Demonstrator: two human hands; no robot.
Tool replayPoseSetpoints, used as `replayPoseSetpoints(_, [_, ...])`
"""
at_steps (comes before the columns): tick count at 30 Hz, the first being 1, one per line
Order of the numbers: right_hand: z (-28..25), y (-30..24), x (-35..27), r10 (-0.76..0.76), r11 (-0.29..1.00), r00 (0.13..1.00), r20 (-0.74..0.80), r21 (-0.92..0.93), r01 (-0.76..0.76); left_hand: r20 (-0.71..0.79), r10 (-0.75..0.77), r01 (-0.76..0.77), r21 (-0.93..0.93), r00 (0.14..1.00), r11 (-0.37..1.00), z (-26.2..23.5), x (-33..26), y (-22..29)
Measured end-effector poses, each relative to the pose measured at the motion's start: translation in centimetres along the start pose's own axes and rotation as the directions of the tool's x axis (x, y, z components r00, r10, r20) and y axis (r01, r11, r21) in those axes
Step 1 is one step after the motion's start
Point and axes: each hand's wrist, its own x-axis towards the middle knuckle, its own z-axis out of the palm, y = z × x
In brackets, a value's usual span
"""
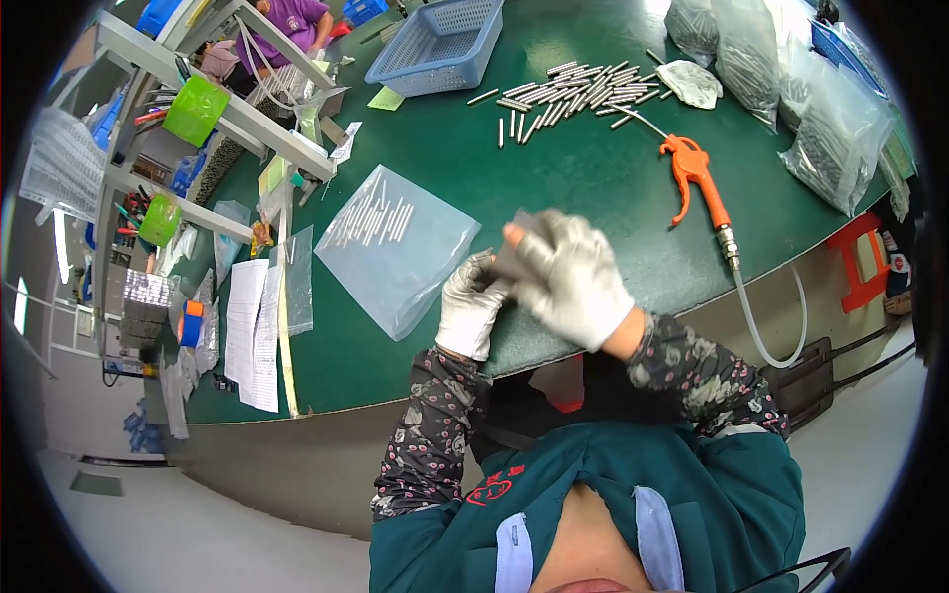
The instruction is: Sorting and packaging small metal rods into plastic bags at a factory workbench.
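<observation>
Near the table's (pixel 593 188) close edge, both gloved hands meet over a small grey flat piece (pixel 516 249), the right hand (pixel 571 279) pinching its top and the left hand (pixel 472 304) gripping it below, just right of a clear bag (pixel 395 247) of metal pins.

Dark green counter (pixel 593 178); orange air gun (pixel 697 178) right of the silvery pins (pixel 573 94), blue basket (pixel 435 44) left of them; white-gloved hands (pixel 539 282).
</observation>
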Motion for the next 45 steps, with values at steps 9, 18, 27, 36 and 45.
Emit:
replayPoseSetpoints(9, [-1.3,1.3,1.5,0.180,0.975,0.984,0.006,-0.133,-0.177,0.025,-0.031,0.027,0.145,0.999,0.989,0.4,-0.1,0.8])
replayPoseSetpoints(18, [-1.8,3.8,2.0,0.241,0.933,0.969,-0.054,-0.263,-0.246,0.112,0.043,-0.047,0.033,0.993,0.998,0.3,-0.1,0.6])
replayPoseSetpoints(27, [-2.7,6.5,0.7,0.189,0.867,0.967,-0.171,-0.434,-0.246,0.111,0.062,-0.064,0.021,0.992,0.998,0.5,0.1,0.4])
replayPoseSetpoints(36, [-1.1,2.9,-0.1,-0.034,0.924,0.988,0.150,-0.373,0.088,0.102,0.064,-0.066,0.017,0.993,0.998,0.8,-0.1,1.0])
replayPoseSetpoints(45, [-0.1,3.2,0.9,0.089,0.916,0.953,0.288,-0.399,0.034,0.050,-0.052,0.048,0.079,0.997,0.996,1.3,-0.2,1.9])
